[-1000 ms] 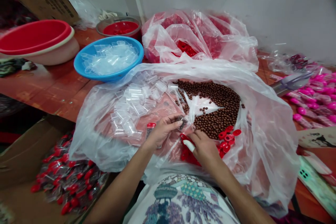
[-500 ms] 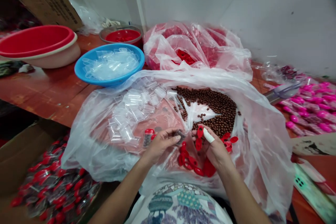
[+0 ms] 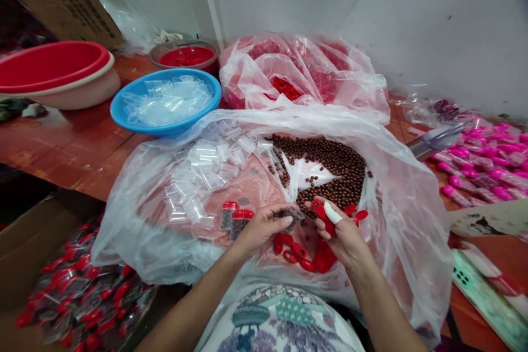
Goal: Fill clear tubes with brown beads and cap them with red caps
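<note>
Against a pale wall (image 3: 433,44), on a red-brown tabletop (image 3: 61,146), crumpled clear plastic sheet (image 3: 412,203) beneath both hands; in the left hand (image 3: 266,225), pinched between thumb and fingers, one small clear container (image 3: 294,216) with dark contents and no red top visible; in the right hand (image 3: 344,236), just beside, grasped next to a white-wrapped finger (image 3: 332,213), red caps (image 3: 324,214), exact number impossible to tell; apart from each other, container and caps, so not yet joined; just left of the left grip, seemingly finished, at least two red-capped containers (image 3: 237,221); lower and farther left of that grip, in a cardboard box (image 3: 20,264), a large heap of red-topped containers (image 3: 86,286), likewise finished by the look of it; beyond and left of the left grip, apparently unfilled, many clear containers (image 3: 206,170), with further clear pieces in a blue basin (image 3: 165,131) past them; beyond the right grip, unused, plenty of brown beads (image 3: 342,151); just nearer than the right grip, also unused, loose red pieces (image 3: 299,250).
</note>
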{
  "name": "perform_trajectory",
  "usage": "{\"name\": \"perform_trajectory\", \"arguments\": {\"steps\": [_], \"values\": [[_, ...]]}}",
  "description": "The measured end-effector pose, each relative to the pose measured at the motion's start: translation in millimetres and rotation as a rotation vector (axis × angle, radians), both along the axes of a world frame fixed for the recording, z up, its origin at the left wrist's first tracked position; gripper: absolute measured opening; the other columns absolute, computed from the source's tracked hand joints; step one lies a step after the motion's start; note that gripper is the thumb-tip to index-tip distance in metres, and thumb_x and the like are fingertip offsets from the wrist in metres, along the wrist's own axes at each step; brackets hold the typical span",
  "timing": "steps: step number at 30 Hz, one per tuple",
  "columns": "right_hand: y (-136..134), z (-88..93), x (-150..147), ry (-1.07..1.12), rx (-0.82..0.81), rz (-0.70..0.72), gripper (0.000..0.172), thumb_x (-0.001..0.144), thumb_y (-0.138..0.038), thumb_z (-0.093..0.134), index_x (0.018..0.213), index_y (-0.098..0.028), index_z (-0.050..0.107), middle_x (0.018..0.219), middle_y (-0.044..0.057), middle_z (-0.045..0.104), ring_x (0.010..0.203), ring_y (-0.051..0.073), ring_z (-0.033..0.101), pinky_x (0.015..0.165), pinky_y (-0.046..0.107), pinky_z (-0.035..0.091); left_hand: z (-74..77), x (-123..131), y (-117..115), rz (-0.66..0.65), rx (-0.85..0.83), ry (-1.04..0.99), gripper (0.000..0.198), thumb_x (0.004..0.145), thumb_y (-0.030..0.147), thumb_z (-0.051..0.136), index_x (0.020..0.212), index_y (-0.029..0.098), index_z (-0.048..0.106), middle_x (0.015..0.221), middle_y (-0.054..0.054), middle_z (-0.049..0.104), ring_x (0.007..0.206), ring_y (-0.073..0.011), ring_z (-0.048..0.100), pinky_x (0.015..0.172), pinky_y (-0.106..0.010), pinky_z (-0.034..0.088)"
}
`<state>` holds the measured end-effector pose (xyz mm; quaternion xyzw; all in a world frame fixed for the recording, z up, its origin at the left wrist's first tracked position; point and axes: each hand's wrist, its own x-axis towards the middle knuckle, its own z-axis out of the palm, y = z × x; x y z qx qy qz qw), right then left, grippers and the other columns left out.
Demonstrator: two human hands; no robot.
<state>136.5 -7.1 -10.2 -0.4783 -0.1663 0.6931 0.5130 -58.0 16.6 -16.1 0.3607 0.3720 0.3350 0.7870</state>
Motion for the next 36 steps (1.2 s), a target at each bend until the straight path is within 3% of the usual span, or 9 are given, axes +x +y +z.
{"name": "perform_trajectory", "arguments": {"steps": [5,12,18,20,22,25,27,31,36], "values": [[-4,0.8,2,-0.127,0.056,0.057,0.036,0.068,-0.029,0.073,0.103,-0.024,0.064,0.077,-0.001,0.064,0.057,0.008,0.051,0.047,0.018,0.041,-1.2,3,-1,-0.03,-0.037,-0.033,0.04,0.07,0.028,0.072,0.108,0.017,0.065,0.106,-0.008,0.066,0.09,-0.0181,0.061,0.081,-0.029,0.046],[-10,6.6,-6,-0.58,0.204,0.102,0.03,0.081,-0.043,0.058,0.101,-0.021,0.064,0.089,0.003,0.066,0.079,0.018,0.058,0.065,0.026,0.046,-5.6,8,-3,-0.049,0.053,0.092,0.042,0.072,0.028,0.069,0.112,0.015,0.063,0.107,-0.009,0.067,0.091,-0.0181,0.063,0.086,-0.031,0.046],[-12,-5.5,-16,-0.567,0.127,0.171,0.028,0.083,-0.043,0.053,0.096,-0.019,0.062,0.059,-0.003,0.055,0.045,0.011,0.045,0.041,0.02,0.035,-1.8,12,-6,-0.062,0.076,0.177,0.044,0.073,0.028,0.068,0.114,0.014,0.063,0.107,-0.009,0.068,0.092,-0.0207,0.063,0.086,-0.034,0.047],[-12,-8.7,-16,-0.677,0.204,0.167,0.026,0.084,-0.039,0.052,0.097,-0.02,0.063,0.071,0.0,0.061,0.054,0.013,0.053,0.049,0.023,0.043,-0.3,13,-6,-0.061,0.072,0.179,0.043,0.072,0.028,0.068,0.113,0.014,0.063,0.102,-0.008,0.069,0.09,-0.021,0.063,0.085,-0.034,0.048],[-12,-9.0,-13,-0.845,0.385,0.165,0.023,0.086,-0.035,0.05,0.099,-0.022,0.064,0.091,0.004,0.064,0.078,0.017,0.06,0.069,0.029,0.049,0.2,13,-7,-0.049,0.073,0.183,0.042,0.072,0.028,0.068,0.111,0.013,0.064,0.099,-0.007,0.07,0.088,-0.021,0.064,0.084,-0.033,0.049],[-14,-7.9,-9,-1.026,0.626,0.262,0.03,0.087,-0.029,0.049,0.116,-0.025,0.059,0.107,0.007,0.061,0.101,0.02,0.056,0.09,0.036,0.044,-0.7,13,-6,-0.022,0.075,0.166,0.043,0.072,0.029,0.068,0.111,0.014,0.065,0.1,-0.007,0.07,0.087,-0.0203,0.064,0.083,-0.032,0.048],[-17,-8.8,-8,-1.083,0.696,0.316,0.039,0.088,-0.024,0.047,0.127,-0.027,0.051,0.113,0.007,0.058,0.104,0.02,0.055,0.091,0.036,0.044,-1.4,13,-5,-0.022,0.075,0.146,0.043,0.072,0.028,0.068,0.112,0.015,0.064,0.1,-0.006,0.07,0.088,-0.0198,0.063,0.085,-0.032,0.047],[-22,-15.1,-11,-1.15,0.737,0.276,0.042,0.091,-0.019,0.038,0.132,-0.03,0.044,0.114,0.007,0.055,0.106,0.019,0.054,0.09,0.035,0.046,-0.8,14,-4,-0.033,0.09,0.152,0.041,0.072,0.029,0.067,0.111,0.015,0.065,0.098,-0.006,0.07,0.088,-0.0203,0.063,0.086,-0.033,0.046],[-25,-24.3,-15,-1.316,0.793,0.285,0.067,0.081,-0.035,0.061,0.139,-0.023,0.03,0.121,0.013,0.048,0.111,0.025,0.05,0.089,0.04,0.048,1.5,17,-6,-0.007,0.115,0.089,0.039,0.074,0.03,0.067,0.11,0.015,0.065,0.102,-0.007,0.069,0.094,-0.0211,0.061,0.089,-0.032,0.044]]}}
